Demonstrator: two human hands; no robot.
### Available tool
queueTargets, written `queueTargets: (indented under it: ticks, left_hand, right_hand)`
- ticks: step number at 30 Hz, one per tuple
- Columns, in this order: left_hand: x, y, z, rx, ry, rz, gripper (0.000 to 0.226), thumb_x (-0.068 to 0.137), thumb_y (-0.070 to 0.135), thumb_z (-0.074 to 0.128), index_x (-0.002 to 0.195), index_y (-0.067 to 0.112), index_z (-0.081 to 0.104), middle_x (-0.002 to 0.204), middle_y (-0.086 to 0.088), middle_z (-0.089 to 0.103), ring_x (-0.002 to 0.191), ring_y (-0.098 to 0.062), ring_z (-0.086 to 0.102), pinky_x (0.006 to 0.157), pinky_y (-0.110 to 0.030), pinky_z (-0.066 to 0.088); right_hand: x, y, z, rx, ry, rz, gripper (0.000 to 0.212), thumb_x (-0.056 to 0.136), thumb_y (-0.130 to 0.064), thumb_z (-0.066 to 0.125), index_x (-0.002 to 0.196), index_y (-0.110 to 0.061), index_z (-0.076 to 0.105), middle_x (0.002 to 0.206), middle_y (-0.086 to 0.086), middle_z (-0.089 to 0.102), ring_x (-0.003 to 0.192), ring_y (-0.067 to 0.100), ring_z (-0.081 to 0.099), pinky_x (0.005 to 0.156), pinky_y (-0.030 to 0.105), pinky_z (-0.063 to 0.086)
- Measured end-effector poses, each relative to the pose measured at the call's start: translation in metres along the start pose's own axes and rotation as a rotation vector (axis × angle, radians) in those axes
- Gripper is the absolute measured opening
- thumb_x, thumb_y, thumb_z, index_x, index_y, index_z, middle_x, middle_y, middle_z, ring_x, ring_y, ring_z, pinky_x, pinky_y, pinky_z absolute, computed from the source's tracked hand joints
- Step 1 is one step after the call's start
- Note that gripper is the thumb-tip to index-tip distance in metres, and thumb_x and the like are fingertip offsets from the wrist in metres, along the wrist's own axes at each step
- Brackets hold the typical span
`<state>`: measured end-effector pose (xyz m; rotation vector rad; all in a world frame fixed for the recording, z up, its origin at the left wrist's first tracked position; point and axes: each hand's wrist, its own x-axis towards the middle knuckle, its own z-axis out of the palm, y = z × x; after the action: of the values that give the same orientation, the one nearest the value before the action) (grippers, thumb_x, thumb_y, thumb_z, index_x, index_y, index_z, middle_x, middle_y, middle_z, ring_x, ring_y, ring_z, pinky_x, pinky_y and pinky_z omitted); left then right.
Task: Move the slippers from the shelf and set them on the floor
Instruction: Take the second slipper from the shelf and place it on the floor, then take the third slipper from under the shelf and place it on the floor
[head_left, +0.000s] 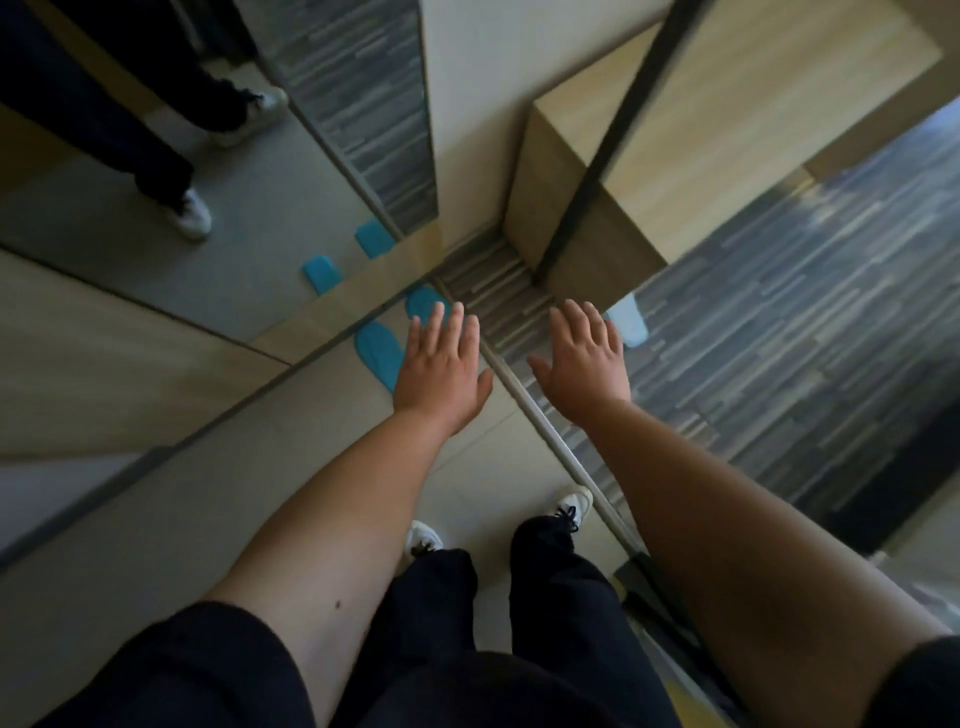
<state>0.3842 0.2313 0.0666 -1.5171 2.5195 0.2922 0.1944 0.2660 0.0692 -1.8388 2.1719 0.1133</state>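
Lying toes-to-mirror — slippers (382, 353) parallel, hands (441, 364) empty

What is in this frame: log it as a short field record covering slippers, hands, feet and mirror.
slippers: two blue slippers flat on the pale floor, by the base of the mirror
left hand: open, fingers spread, empty, above the slippers
right hand: open, empty, above the striped carpet
feet: white sneakers, dark trousers
mirror: reflects slippers and legs
shelf: cannot tell
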Motion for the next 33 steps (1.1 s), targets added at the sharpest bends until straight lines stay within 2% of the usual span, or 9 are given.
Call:
queueTargets:
  ticks: [4,10,17,20,33]
  left_hand:
    - [0.037,0.064,-0.004,0.036,-0.029,0.082,0.07,0.095,0.051,0.023,0.15,0.01,0.01,0.16,-0.014,0.012,0.148,-0.032,0.004,0.117,-0.048,0.001]
    - [0.091,0.18,-0.015,0.013,-0.079,0.176,0.069,0.094,0.048,0.029,0.15,0.009,0.013,0.16,-0.013,0.014,0.148,-0.031,0.006,0.118,-0.048,0.002]
    - [0.145,0.291,-0.019,0.009,-0.09,0.253,0.069,0.092,0.047,0.034,0.148,0.008,0.021,0.157,-0.015,0.022,0.146,-0.032,0.014,0.118,-0.05,0.007]
    - [0.169,0.31,-0.018,0.045,-0.084,0.288,0.069,0.092,0.046,0.034,0.148,0.008,0.02,0.157,-0.016,0.023,0.146,-0.032,0.014,0.117,-0.05,0.008]
    - [0.286,0.338,-0.042,0.038,-0.103,0.21,0.069,0.094,0.046,0.033,0.149,0.007,0.016,0.158,-0.016,0.018,0.147,-0.033,0.008,0.119,-0.05,0.004]
  right_hand:
    - [-0.002,0.077,-0.004,0.028,0.022,0.098,0.071,0.094,-0.056,0.039,0.151,-0.017,0.019,0.161,0.009,0.017,0.149,0.029,0.006,0.119,0.048,0.002]
    - [-0.009,0.202,-0.021,0.072,0.003,0.227,0.068,0.093,-0.054,0.04,0.147,-0.014,0.027,0.157,0.012,0.027,0.147,0.031,0.015,0.12,0.05,0.01]
    - [-0.007,0.303,-0.04,0.098,-0.008,0.309,0.069,0.095,-0.053,0.037,0.149,-0.011,0.026,0.156,0.011,0.028,0.146,0.029,0.016,0.118,0.046,0.012]
    - [0.004,0.329,-0.045,0.104,-0.027,0.338,0.07,0.096,-0.054,0.035,0.15,-0.012,0.024,0.158,0.011,0.026,0.147,0.029,0.014,0.119,0.047,0.01]
    - [0.111,0.389,-0.084,0.156,-0.064,0.283,0.071,0.095,-0.052,0.038,0.151,-0.012,0.02,0.16,0.01,0.02,0.149,0.027,0.008,0.119,0.044,0.006]
